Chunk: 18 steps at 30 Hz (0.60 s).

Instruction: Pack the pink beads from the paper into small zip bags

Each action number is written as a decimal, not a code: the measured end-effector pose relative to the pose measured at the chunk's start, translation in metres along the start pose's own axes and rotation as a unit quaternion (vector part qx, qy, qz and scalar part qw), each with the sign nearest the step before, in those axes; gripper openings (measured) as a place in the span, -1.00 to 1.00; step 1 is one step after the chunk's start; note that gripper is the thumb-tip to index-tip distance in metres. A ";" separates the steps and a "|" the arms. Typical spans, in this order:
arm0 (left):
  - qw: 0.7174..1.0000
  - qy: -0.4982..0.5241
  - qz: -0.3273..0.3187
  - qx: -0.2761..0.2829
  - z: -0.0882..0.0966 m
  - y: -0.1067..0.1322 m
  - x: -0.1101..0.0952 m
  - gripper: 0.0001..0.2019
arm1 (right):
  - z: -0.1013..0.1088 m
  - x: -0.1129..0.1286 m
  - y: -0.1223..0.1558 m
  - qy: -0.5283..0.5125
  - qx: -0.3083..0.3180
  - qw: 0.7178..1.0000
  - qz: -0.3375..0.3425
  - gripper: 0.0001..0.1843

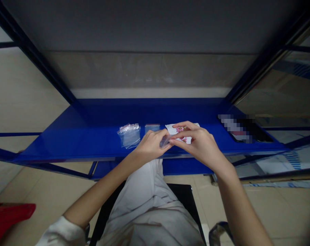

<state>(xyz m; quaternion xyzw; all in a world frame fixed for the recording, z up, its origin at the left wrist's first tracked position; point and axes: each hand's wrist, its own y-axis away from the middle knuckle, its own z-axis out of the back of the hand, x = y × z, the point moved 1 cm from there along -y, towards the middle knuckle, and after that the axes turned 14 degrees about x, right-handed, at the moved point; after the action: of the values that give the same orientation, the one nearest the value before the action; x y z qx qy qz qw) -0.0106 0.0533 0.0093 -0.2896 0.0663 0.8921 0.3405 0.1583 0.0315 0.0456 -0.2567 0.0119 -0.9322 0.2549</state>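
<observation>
Between my two hands is a small clear plastic zip bag (165, 140). My left hand (152, 142) is closed on its left side. The thumb and fingertips of my right hand (196, 136) pinch at the bag's right edge. Beneath my right hand lies a white sheet (171, 129) with small pink and gold pieces (187, 139) on it, too small to name exactly. Left of my left hand, several clear zip bags (130, 135) are loosely piled. Another stack of zip bags (152, 127) lies just behind my left hand, partly covered by it.
The blue metal shelf (93, 130) carries all of this, with blue posts (52, 77) at its sides. A dark phone-like object (247, 131), partly blurred out, lies at the right. My legs (147, 201) are under the shelf's front edge. Something red (10, 217) is on the floor at left.
</observation>
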 end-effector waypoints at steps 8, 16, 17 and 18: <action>0.995 0.099 0.009 0.012 -0.003 -0.004 0.004 -0.82 | -0.002 0.000 0.000 -0.020 0.046 0.999 0.007 -0.71; 0.887 0.417 -0.049 0.193 0.004 0.001 -0.004 -0.70 | 0.006 -0.003 -0.003 -0.106 0.070 0.991 0.048 -0.75; 0.881 0.428 -0.051 0.196 0.005 0.001 -0.005 -0.69 | 0.006 -0.002 -0.004 -0.117 0.071 0.989 0.056 -0.75; 0.877 0.439 -0.049 0.190 0.005 0.000 -0.006 -0.69 | 0.007 -0.002 -0.004 -0.124 0.072 0.988 0.063 -0.75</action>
<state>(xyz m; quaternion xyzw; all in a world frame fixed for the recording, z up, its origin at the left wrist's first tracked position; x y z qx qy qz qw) -0.0098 0.0517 0.0167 -0.5839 0.3627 0.6258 0.3686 0.1612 0.0369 0.0513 -0.3502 -0.0704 -0.8736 0.3306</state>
